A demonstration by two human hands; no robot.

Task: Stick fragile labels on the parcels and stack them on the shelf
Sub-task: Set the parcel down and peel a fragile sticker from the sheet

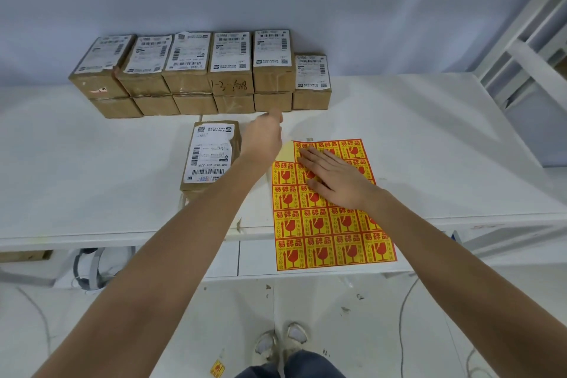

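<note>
White counter (pixel 92 163) against a pale blue-grey wall, white shelf frame (pixel 521 49) at right, scuffed white floor w/ cables below. Cardboard parcels (pixel 196 70) in a row at the back, mostly stacked two high, taped, white shipping labels on top; one single parcel (pixel 211 156) nearer, just left of the sticker sheet (pixel 331 224). Sheet is glossy yellow w/ red fragile-glass squares in a grid, top-left corner sticker gone, near edge overhanging the counter. Right hand (pixel 334 181) lies flat on the sheet, fingers straight. Left hand (pixel 265 138) reaches fwd; its grip can't be made out. One loose sticker (pixel 217 368) on the floor.
</note>
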